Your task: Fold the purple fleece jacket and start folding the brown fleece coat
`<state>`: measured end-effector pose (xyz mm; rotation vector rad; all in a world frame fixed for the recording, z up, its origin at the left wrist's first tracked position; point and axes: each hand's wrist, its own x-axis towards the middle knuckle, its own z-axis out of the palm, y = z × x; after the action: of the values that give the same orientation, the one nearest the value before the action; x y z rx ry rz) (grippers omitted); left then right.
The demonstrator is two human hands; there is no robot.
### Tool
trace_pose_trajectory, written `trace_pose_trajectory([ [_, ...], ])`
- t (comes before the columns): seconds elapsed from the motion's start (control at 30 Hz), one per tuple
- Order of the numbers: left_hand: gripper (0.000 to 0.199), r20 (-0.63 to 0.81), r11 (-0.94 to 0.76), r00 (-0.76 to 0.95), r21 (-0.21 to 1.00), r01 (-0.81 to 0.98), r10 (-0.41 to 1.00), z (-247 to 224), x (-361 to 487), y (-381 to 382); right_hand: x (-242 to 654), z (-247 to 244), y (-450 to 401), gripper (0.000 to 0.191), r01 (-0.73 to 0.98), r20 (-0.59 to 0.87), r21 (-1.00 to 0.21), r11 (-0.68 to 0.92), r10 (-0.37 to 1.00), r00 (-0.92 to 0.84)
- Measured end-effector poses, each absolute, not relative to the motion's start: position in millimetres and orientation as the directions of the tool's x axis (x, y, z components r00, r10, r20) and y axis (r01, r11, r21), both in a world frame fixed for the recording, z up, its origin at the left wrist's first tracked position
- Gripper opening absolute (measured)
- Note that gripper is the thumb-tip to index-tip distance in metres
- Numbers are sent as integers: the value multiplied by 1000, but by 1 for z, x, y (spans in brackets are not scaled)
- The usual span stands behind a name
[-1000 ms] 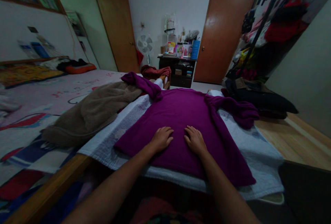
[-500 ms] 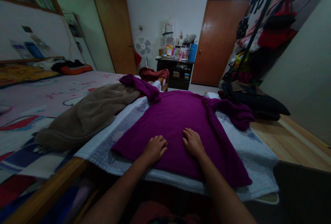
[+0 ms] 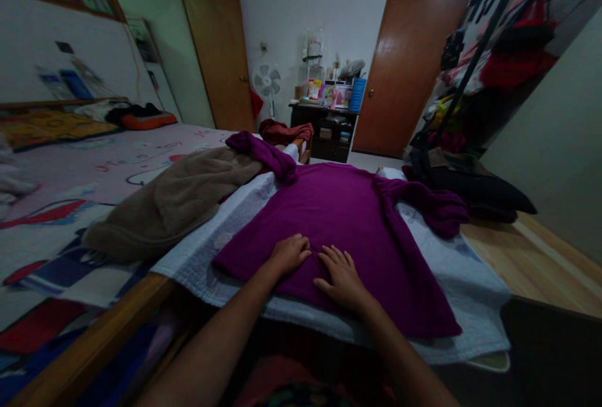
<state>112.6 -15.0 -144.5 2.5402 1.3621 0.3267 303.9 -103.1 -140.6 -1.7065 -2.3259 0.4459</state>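
Open and palm-down, the grip of the left hand (image 3: 289, 254) and of the right hand (image 3: 345, 281) showed no pinched fabric. Beneath both, touching them, a purple top (image 3: 333, 203) lay spread on pale cloth (image 3: 475, 313), its hem nearest the wearer, its bunched sleeves beyond. Uneven pressure or sideways dragging could have creased it, or shifted the cloth underneath if that was loose.

Home bdrm, bed (image 3: 113, 150) w/ printed sheet, fan (image 3: 267, 81), hanging clothes (image 3: 520, 49)
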Motion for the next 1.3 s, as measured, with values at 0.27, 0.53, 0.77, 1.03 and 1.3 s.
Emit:
trace_pose_trajectory([
  [0.27,13,152,-487,463,324,811,873,-150,115,-17,305,-137,-90,31,911,120,-296,288,957,-264],
  [0.53,8,202,-503,462,405,763,864,-148,112,-15,307,-144,-82,6,904,160,-355,237,968,-191],
  [0.77,33,87,-565,629,545,620,773,-129,90,-29,309,-152,-79,7,858,213,-468,211,969,-122],
  [1.03,14,136,-566,571,441,696,809,-146,85,-28,308,-150,-81,9,866,224,-455,206,968,-112],
  [1.3,16,198,-586,567,466,663,799,-143,83,-30,308,-150,-84,19,874,236,-443,201,966,-103],
])
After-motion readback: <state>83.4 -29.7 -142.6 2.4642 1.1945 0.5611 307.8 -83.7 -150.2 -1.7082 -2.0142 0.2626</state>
